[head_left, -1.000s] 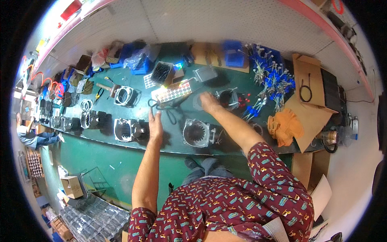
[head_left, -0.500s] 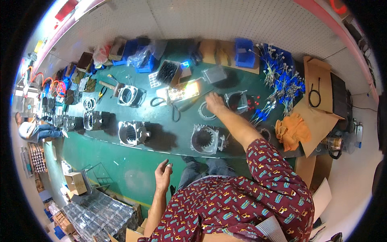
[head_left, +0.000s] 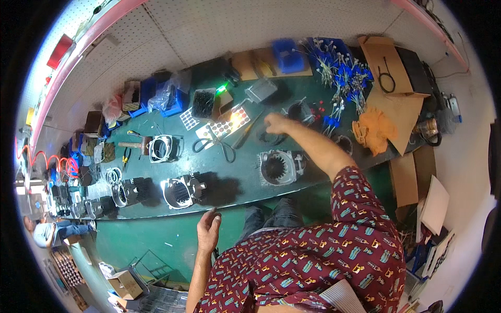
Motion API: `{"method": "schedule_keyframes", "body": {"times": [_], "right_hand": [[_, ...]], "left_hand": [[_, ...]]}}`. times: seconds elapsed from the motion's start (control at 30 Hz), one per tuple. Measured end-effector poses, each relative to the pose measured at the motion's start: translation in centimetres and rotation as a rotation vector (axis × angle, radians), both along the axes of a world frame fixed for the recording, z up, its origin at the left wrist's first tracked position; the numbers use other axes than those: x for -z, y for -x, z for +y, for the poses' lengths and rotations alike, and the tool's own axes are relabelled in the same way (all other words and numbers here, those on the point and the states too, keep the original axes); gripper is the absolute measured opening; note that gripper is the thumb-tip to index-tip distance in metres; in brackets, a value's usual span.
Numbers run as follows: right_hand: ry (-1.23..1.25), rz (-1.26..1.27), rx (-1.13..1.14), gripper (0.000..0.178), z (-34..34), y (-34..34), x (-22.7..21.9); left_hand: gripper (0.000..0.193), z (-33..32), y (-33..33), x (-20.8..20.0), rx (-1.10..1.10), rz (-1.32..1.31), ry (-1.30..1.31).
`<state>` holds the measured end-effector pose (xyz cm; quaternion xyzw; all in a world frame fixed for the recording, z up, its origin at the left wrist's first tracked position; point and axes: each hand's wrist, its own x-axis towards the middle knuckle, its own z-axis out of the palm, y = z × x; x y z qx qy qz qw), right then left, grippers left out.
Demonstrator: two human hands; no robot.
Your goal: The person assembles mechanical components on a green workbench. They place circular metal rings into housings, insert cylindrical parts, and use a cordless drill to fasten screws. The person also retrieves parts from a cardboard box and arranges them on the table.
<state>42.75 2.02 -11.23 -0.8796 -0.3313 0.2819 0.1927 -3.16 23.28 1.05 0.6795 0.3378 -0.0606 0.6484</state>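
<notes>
My right hand (head_left: 276, 124) reaches out over the green bench, fingers curled down and closed; what they hold, if anything, is hidden. Just below it lies a metal ring (head_left: 270, 139), partly covered by the hand. A screwdriver-like tool (head_left: 246, 133) rests to its left, and a round metal housing part (head_left: 299, 110) stands to its right. Nearer me sits a finned motor housing (head_left: 279, 168). My left hand (head_left: 208, 229) hangs in front of the bench edge, thumb and forefinger apart, with nothing visible in it.
More motor housings (head_left: 181, 191) line the bench's left side. Black scissors (head_left: 214, 144) lie by a sticker sheet (head_left: 229, 122). Blue-and-white wire bundles (head_left: 344, 75), orange gloves (head_left: 374, 130) and cardboard (head_left: 402, 117) fill the right. A person (head_left: 49, 233) is at far left.
The view has swung, shifting the bench's left side lower in the picture. My right hand stays by the metal ring, its fingers now curled further down. My left hand stays before the bench.
</notes>
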Motion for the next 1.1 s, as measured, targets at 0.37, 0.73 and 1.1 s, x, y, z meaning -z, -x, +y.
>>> {"method": "schedule_keyframes", "body": {"times": [0.37, 0.73, 1.1], "right_hand": [[-0.666, -0.677, 0.09, 0.022, 2.6, 19.2, -21.2], [-0.803, 0.443, 0.526, 0.058, -4.7, 19.1, -24.0], [-1.131, 0.742, 0.928, 0.018, -5.6, 18.6, -20.3]], "left_hand": [[0.057, -4.2, -18.3, -6.3, -0.057, -0.454, 0.613], [0.041, -1.8, -18.2, -7.3, 0.566, -0.292, 0.793], [0.022, -5.7, -16.6, -6.1, 0.137, -0.297, 0.608]]}}
